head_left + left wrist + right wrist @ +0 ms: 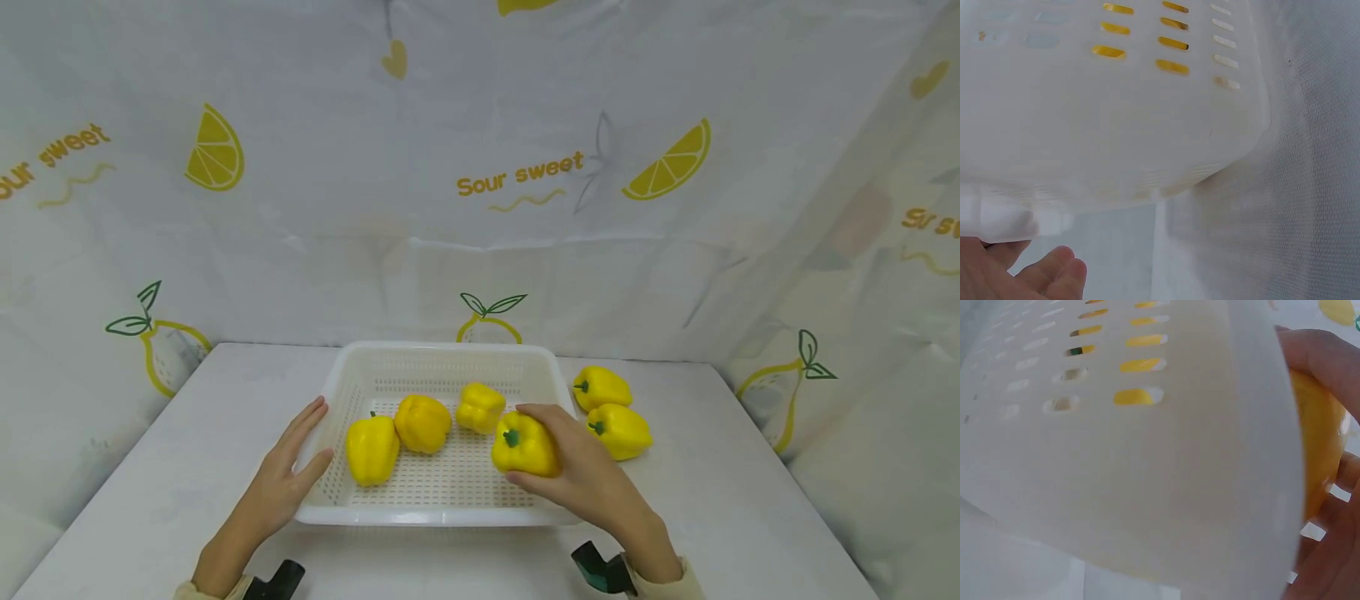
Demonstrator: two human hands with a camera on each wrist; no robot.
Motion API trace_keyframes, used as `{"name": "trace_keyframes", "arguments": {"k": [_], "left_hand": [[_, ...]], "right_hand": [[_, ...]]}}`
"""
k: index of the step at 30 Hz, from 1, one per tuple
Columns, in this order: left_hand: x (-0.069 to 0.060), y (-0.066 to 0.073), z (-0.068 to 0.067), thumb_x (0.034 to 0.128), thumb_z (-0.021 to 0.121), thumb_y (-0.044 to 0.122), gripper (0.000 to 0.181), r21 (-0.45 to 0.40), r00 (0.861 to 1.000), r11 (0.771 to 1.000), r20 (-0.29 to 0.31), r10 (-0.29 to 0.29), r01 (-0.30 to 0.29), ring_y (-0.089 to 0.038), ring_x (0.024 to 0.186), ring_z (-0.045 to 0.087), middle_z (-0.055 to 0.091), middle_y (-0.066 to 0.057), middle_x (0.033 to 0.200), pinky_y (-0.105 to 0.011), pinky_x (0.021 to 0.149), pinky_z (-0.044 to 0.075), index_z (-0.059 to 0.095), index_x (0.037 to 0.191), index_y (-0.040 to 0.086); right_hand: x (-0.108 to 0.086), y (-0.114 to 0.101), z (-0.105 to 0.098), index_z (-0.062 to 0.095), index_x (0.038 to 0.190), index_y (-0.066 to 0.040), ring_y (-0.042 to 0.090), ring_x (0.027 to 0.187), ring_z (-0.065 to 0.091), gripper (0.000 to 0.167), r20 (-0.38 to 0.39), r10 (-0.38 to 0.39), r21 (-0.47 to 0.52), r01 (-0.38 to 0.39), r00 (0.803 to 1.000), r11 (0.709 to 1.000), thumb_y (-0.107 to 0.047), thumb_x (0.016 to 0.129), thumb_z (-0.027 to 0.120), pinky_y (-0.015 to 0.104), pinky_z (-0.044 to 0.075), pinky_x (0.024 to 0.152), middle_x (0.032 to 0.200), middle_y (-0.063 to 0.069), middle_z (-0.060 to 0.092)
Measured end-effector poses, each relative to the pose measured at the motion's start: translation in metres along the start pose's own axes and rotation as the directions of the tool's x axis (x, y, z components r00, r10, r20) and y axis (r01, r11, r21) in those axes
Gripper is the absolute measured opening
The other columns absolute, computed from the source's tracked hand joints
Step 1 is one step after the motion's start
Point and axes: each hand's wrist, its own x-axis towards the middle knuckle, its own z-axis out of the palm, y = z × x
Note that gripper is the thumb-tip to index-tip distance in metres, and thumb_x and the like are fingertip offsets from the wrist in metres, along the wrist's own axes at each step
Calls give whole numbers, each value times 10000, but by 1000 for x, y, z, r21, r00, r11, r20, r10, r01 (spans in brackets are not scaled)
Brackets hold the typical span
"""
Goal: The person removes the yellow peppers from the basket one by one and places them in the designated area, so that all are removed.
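Observation:
My right hand [581,462] grips a yellow bell pepper [523,446] with a green stem, over the right side of a white plastic basket [442,517]. Three more yellow peppers lie inside: one at the left [372,451], one beside it [423,423] and a smaller one [480,407] farther back. Against the basket's left rim rests my left hand [277,475], its fingers extended and the thumb near the edge. In the right wrist view, fingers curl round the held pepper [1319,447], partly hidden by the basket wall [1197,456].
Two yellow peppers, a farther one [602,387] and a nearer one [620,431], lie on the white table [735,500] just right of the basket. Behind the table hangs a pale sheet [337,233] printed with lemons and lettering.

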Motion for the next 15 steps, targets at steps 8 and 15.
{"name": "trace_keyframes", "arguments": {"k": [8,15], "left_hand": [[0,0,1,983,569,193,611,-7,1000,1000,1,-5,5,-503,1477,202,222,-201,1632,-748,1118,217,339,1522,20],[0,-1,1,982,579,200,617,-4,1000,1000,-4,0,0,-495,1475,215,227,-190,1634,-744,1113,231,340,1528,44]], "right_hand": [[-13,5,-12,507,1381,-159,124,1167,604,765,-52,-18,18,19,998,1000,-378,743,866,442,550,998,1358,-38,604],[-20,9,-21,527,1365,-149,175,1181,618,757,-75,-16,4,16,997,1000,-365,730,878,474,548,993,1353,-6,619]]}}
